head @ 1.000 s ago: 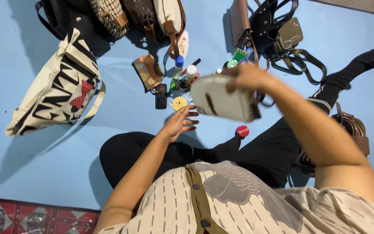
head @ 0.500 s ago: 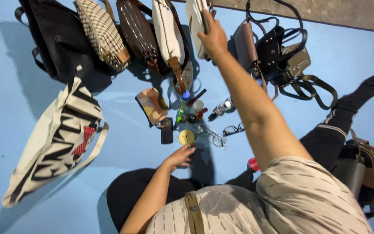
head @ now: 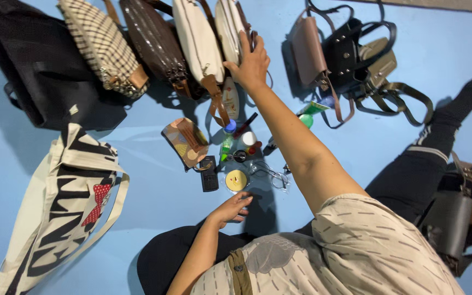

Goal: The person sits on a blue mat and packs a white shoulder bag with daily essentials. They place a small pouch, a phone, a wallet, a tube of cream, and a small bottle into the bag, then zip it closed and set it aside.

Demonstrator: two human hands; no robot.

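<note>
A person seated on a blue floor mat [head: 154, 213] stretches the right hand [head: 251, 64] to the top centre of the frame, fingers closed on the edge of a cream oval purse [head: 228, 24] that stands on edge at the end of a row of bags. That row runs leftward along the upper edge: a cream bag with a tan strap [head: 196, 41], a dark brown glossy bag [head: 154, 41], a checked bag [head: 100, 46] and a black backpack [head: 34, 71] at the upper left corner. The left hand [head: 230, 209] hovers low at centre, fingers loosely spread and holding nothing, just below a small round yellow tin [head: 236, 180]. Beside the tin lie a black key fob [head: 209, 173], a pair of eyeglasses [head: 271, 175], a patterned pouch [head: 186, 142] and a tight scatter of small bottles and tubes [head: 239, 139]. A cream tote bag with black lettering [head: 61, 207] fills the lower left. Upper right, a cluster of brown, black and olive strapped bags [head: 350, 57] sits apart from the row, a strip of bare mat between them. Open mat shows between the tote and the scattered items, and along the right edge above the person's black-trousered leg [head: 416, 164].
</note>
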